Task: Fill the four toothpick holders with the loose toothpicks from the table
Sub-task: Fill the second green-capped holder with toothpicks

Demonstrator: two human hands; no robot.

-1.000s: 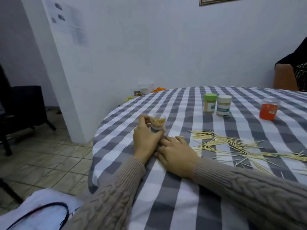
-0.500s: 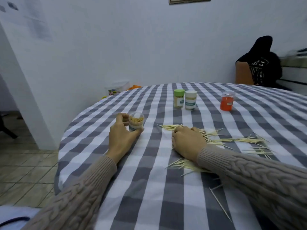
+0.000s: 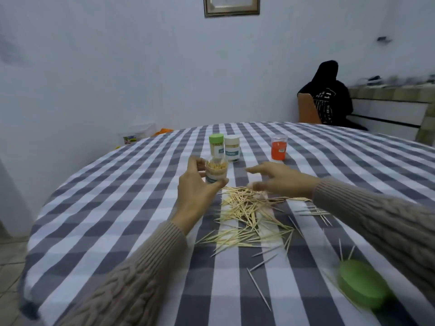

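Note:
My left hand (image 3: 196,187) grips an open clear toothpick holder (image 3: 215,171), upright and packed with toothpicks, just above the table. My right hand (image 3: 280,178) hovers with fingers spread above the far edge of the pile of loose toothpicks (image 3: 249,215), holding nothing; it is motion-blurred. Behind stand a green-capped holder (image 3: 216,144), a white-capped holder (image 3: 232,147) and an orange holder (image 3: 279,147), all upright. A loose green lid (image 3: 362,285) lies at the near right.
The round table has a grey-and-white checked cloth (image 3: 117,220); its edge curves away at the left. Single toothpicks (image 3: 259,290) lie scattered towards me. A person in black (image 3: 327,97) sits on a chair beyond the table. A plastic box (image 3: 137,134) is on the floor by the wall.
My left hand carried the holder right, towards the pile. My right hand lifted off the toothpicks and opened its fingers. The view swung right, bringing the green lid into sight.

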